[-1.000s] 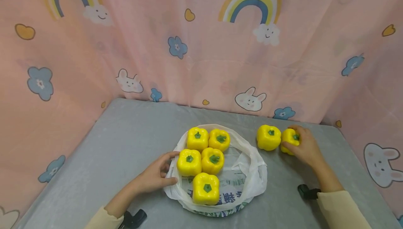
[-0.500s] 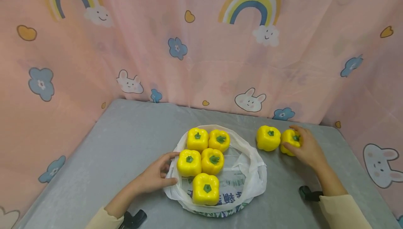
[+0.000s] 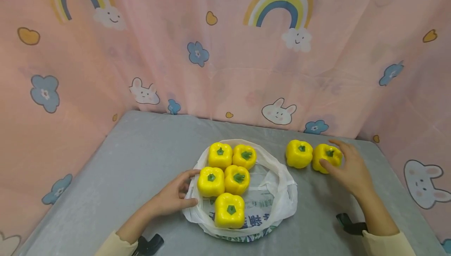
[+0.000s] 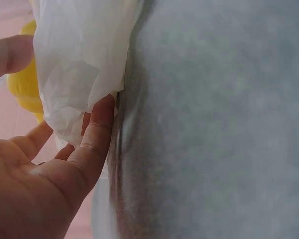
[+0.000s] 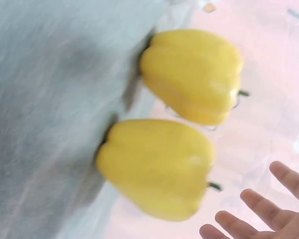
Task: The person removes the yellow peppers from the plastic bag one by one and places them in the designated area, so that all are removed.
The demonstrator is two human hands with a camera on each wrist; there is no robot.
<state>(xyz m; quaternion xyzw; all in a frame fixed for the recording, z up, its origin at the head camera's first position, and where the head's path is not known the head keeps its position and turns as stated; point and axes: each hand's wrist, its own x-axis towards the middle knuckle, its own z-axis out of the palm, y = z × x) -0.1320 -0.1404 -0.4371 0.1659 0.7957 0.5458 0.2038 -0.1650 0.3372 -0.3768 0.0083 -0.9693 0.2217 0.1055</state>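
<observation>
In the head view, my left hand (image 3: 174, 193) rests at the left side of a white plastic bag (image 3: 289, 203), thumb and fingers spread apart. The left wrist view shows my fingertips touching the crumpled bag wall (image 4: 79, 64). Inside the rolled-down bag stand several yellow bell peppers, including a front one (image 3: 229, 219) and a left one (image 3: 208, 187). My right hand (image 3: 352, 170) is beside a yellow bell pepper (image 3: 322, 164) on the table, fingers spread. The right wrist view shows its fingers apart from that pepper (image 5: 159, 172).
Another yellow bell pepper (image 3: 298, 155) stands just left of the one by my right hand. The grey-covered table (image 3: 141, 150) meets a pink patterned curtain (image 3: 225, 72) at the back and sides. Dark wrist straps (image 3: 352, 226) sit on both forearms.
My right hand has let go of the right-hand bell pepper and drawn back slightly to the right, its fingers spreading. The left hand and bag have stayed in place.
</observation>
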